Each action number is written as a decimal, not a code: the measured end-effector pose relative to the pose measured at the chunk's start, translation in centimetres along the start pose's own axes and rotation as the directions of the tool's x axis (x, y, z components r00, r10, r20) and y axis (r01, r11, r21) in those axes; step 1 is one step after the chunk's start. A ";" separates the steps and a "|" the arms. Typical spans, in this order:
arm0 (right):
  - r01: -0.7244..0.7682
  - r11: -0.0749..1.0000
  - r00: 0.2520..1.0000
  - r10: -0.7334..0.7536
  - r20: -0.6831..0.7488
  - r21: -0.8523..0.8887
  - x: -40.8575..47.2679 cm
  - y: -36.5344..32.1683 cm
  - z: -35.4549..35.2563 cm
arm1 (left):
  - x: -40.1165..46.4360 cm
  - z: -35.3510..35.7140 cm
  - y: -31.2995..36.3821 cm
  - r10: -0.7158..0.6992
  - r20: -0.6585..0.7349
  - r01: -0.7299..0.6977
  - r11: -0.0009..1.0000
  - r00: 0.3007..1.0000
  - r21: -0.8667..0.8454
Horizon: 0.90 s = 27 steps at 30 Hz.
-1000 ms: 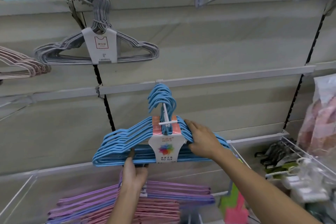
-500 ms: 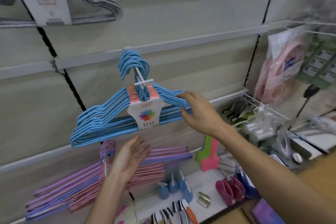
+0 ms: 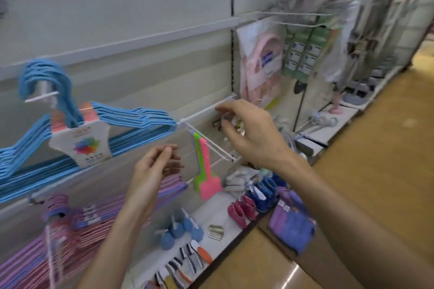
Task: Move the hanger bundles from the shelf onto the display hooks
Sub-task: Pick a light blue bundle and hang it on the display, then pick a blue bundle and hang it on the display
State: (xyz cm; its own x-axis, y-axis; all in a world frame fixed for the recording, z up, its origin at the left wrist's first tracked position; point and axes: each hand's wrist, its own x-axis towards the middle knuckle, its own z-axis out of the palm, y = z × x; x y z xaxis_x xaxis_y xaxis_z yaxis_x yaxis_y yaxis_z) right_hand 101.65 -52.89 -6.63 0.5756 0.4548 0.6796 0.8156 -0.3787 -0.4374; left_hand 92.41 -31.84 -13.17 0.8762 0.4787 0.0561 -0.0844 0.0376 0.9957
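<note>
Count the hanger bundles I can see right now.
2 clear ones: a blue bundle hanging on a hook at upper left, and a pink and purple stack below it at lower left. That stack may hold several bundles; blur hides the edges.

Left of the left hand hangs a sky-blue hanger bundle with a white card bearing a rainbow pinwheel and salmon-pink top. Below that hand lie lilac and pink hangers. Between both hands hang neon-green and hot-pink paddles. Below the right hand sit magenta and royal-blue slippers, plus purple cloths.
</note>
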 end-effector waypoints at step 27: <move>-0.643 0.737 0.759 0.574 -0.308 -0.210 -23.3 16.1 -27.3 | -6.5 35.5 -6.8 -0.038 0.699 -0.064 0.991 0.714 0.119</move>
State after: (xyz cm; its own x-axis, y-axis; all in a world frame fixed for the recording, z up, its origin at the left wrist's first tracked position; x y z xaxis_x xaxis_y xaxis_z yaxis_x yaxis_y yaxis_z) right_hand 99.82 -91.60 -13.41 0.8868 -0.1206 0.4462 0.2189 -0.7407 -0.6352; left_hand 104.17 -66.35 -17.73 0.9605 -0.2729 0.0535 -0.0829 -0.0974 0.9918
